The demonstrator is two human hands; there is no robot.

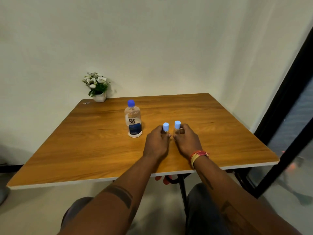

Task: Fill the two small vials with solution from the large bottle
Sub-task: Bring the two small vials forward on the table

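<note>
Wooden table (220, 126) holds everything for this job, and the pouring does not look started yet. Far at the back left sits a small flower pot (99, 92). Next comes the large bottle (133, 121), standing up with its dark blue cap on and well apart from both hands. Beside it, the left hand (156, 143) curls its fingers round the left vial (165, 128), which stands on the table. Just beside that, the right hand (187, 141) curls round the right vial (177, 127) the same way. Both vials have light blue caps on. I think all three caps must come off before any solution can go in.
</note>
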